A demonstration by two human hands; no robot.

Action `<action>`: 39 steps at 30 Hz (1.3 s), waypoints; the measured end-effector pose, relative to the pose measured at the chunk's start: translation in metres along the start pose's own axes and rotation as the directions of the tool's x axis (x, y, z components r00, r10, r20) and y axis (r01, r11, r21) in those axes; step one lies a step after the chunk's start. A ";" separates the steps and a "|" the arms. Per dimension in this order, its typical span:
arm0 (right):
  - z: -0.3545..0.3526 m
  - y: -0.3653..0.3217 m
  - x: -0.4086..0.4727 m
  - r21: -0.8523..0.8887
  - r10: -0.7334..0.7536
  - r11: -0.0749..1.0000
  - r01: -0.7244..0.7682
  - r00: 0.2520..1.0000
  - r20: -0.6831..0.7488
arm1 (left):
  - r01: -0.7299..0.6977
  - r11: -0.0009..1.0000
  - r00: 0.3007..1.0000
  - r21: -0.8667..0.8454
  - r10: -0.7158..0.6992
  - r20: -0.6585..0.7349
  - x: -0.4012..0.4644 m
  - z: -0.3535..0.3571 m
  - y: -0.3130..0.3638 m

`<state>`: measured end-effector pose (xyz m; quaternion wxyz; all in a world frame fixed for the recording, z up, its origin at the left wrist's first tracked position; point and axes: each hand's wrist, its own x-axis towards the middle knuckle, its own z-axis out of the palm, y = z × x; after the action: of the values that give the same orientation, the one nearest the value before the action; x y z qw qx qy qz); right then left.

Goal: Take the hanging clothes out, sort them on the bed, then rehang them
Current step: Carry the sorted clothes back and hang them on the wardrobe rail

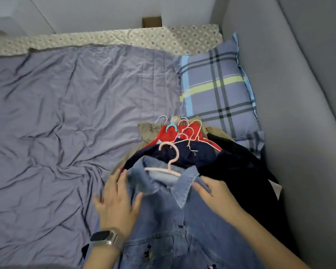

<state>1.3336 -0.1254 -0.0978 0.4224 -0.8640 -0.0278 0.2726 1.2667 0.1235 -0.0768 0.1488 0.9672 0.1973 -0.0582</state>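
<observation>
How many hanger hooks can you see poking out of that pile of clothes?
About 6: one pink on the denim shirt collar, three pinkish over the red top, one blue, one white at the back. More may be buried.

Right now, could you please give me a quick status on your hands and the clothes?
Left hand open, flat on denim shirt. Right hand at the collar, grip unclear. Shirt on pink hanger, atop clothes pile on bed. Nothing in the way.
</observation>
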 end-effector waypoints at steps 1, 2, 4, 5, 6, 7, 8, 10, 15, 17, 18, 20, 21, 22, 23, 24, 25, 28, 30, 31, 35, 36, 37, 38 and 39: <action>-0.010 -0.004 -0.015 0.122 0.003 0.992 -0.015 0.995 0.098 | -0.004 0.999 1.000 0.053 0.004 0.007 0.007 -0.004 0.001; -0.020 -0.009 -0.027 0.247 -0.006 0.968 -0.045 0.980 0.200 | -0.025 0.997 0.998 0.069 0.021 0.067 0.014 -0.007 0.001; -0.042 -0.014 -0.033 0.376 0.007 0.913 -0.160 0.926 0.376 | -0.107 0.993 0.963 0.051 0.090 0.255 0.026 -0.016 0.004; -0.052 -0.014 -0.026 0.375 0.044 0.903 -0.209 0.915 0.401 | -0.145 0.989 0.935 0.032 0.126 0.331 0.030 -0.018 0.005; -0.060 -0.012 -0.011 0.366 0.085 0.902 -0.227 0.926 0.367 | -0.166 0.986 0.913 -0.016 0.160 0.376 0.032 -0.019 0.003; -0.067 -0.002 0.010 0.304 0.136 0.928 -0.214 0.957 0.258 | -0.173 0.981 0.906 -0.084 0.192 0.378 0.032 -0.018 0.001; -0.073 0.013 0.037 0.169 0.179 0.966 -0.194 0.979 0.099 | -0.169 0.974 0.910 -0.149 0.212 0.357 0.032 -0.016 -0.001; -0.080 0.046 0.088 -0.306 0.182 0.926 -0.221 0.972 -0.150 | -0.160 0.961 0.916 -0.226 0.229 0.329 0.028 -0.012 -0.007; -0.059 0.075 0.136 -0.760 0.380 0.580 -0.293 0.923 -0.066 | -0.129 0.937 0.910 -0.326 0.243 0.336 0.019 -0.019 -0.012; -0.056 0.057 0.126 -0.797 0.257 0.549 -0.250 0.959 -0.123 | -0.115 0.927 0.920 -0.357 0.235 0.314 0.013 -0.026 -0.014; -0.056 0.048 0.118 -0.776 0.123 0.598 -0.201 0.980 -0.159 | -0.115 0.924 0.925 -0.365 0.234 0.301 0.009 -0.030 -0.015; -0.048 0.028 0.088 -0.551 -0.052 0.834 -0.027 0.990 -0.128 | -0.123 0.922 0.934 -0.367 0.233 0.272 0.000 -0.040 -0.017; -0.043 0.015 0.067 -0.398 -0.094 0.915 0.072 0.995 -0.036 | -0.126 0.928 0.943 -0.351 0.222 0.249 -0.004 -0.045 -0.018; -0.036 0.002 0.045 -0.250 -0.114 0.959 0.129 0.991 0.075 | -0.129 0.938 0.954 -0.322 0.206 0.217 -0.007 -0.048 -0.020; -0.030 -0.012 0.021 -0.079 -0.104 0.990 0.120 0.978 0.182 | -0.134 0.947 0.964 -0.293 0.193 0.184 -0.010 -0.052 -0.022; -0.026 -0.029 -0.004 0.087 -0.058 0.996 0.035 0.960 0.274 | -0.136 0.953 0.971 -0.272 0.183 0.157 -0.013 -0.055 -0.026; -0.022 -0.042 -0.025 0.213 -0.018 0.976 -0.056 0.943 0.332 | -0.133 0.955 0.975 -0.265 0.174 0.139 -0.015 -0.059 -0.031; -0.010 -0.078 -0.073 0.365 -0.004 0.914 -0.176 0.897 0.441 | -0.093 0.939 0.984 -0.330 0.137 0.110 -0.031 -0.077 -0.051; 0.003 -0.104 -0.099 0.318 -0.030 0.936 -0.149 0.868 0.496 | -0.077 0.920 0.992 -0.385 0.108 0.059 -0.049 -0.096 -0.069; 0.013 -0.119 -0.113 0.297 -0.038 0.944 -0.145 0.846 0.533 | -0.076 0.908 0.995 -0.413 0.097 0.030 -0.060 -0.107 -0.080; 0.067 -0.187 -0.177 0.282 -0.156 0.959 -0.014 0.804 0.574 | -0.081 0.862 0.994 -0.500 0.033 -0.104 -0.122 -0.155 -0.134; 0.084 -0.205 -0.195 0.280 -0.198 0.959 0.038 0.798 0.569 | -0.065 0.847 0.990 -0.527 -0.011 -0.140 -0.140 -0.166 -0.150; 0.103 -0.223 -0.214 0.271 -0.222 0.960 0.075 0.792 0.568 | -0.046 0.831 0.984 -0.554 -0.058 -0.169 -0.160 -0.176 -0.167; 0.123 -0.240 -0.233 0.270 -0.257 0.956 0.118 0.783 0.567 | -0.032 0.819 0.975 -0.573 -0.100 -0.197 -0.180 -0.186 -0.184; 0.145 -0.256 -0.252 0.265 -0.277 0.953 0.144 0.768 0.578 | -0.023 0.812 0.960 -0.583 -0.145 -0.239 -0.201 -0.195 -0.202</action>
<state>1.0946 0.0718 0.1338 0.5054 -0.6731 -0.2311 0.4880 1.0129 0.2886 0.0895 0.4057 0.8674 0.2555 0.1334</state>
